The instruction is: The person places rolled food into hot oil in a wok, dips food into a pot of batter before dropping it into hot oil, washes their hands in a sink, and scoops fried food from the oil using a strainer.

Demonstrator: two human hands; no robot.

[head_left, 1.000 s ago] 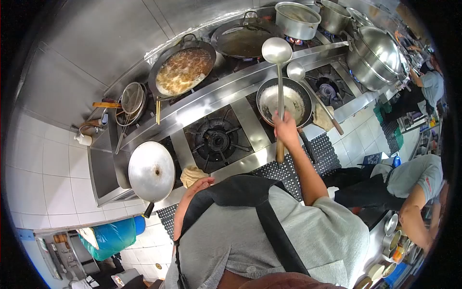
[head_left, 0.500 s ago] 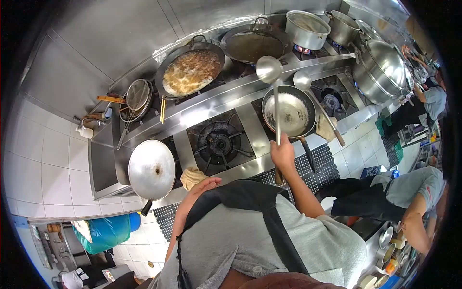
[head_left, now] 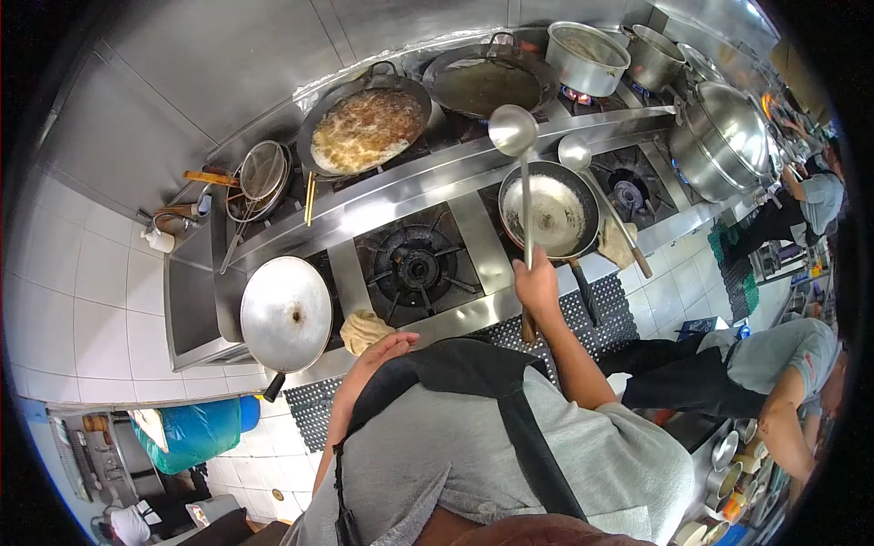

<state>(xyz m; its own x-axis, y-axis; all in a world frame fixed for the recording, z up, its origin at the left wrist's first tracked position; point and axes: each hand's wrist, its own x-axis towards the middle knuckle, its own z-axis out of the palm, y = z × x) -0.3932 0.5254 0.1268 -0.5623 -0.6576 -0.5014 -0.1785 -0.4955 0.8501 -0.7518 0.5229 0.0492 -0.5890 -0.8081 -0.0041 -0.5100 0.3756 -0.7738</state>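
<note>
In the head view my right hand (head_left: 537, 284) is closed around the long handle of a ladle (head_left: 513, 130), whose round metal bowl is raised above the stove. Behind its handle sits a dark frying pan (head_left: 551, 217) with a pale, whitish inner surface. My left hand (head_left: 386, 349) rests at the front of my apron with its fingers stretched out, partly hidden by my forearm and apron. Just beyond it a folded beige cloth (head_left: 364, 332) lies on the stove edge. A second ladle (head_left: 575, 153) leans beside the pan.
A wok of bubbling oil (head_left: 364, 132) and a dark wok (head_left: 492, 82) stand at the back. An upturned silver pan (head_left: 287, 309) is at left, beside an unlit burner (head_left: 419, 267). Pots and a large steamer (head_left: 719, 136) fill the right. A co-worker (head_left: 756, 373) bends at right.
The view has shifted very slightly. My right hand and the ladle keep almost the same place, and my left hand stays by the cloth. Oil bubbles in the wok have changed pattern.
</note>
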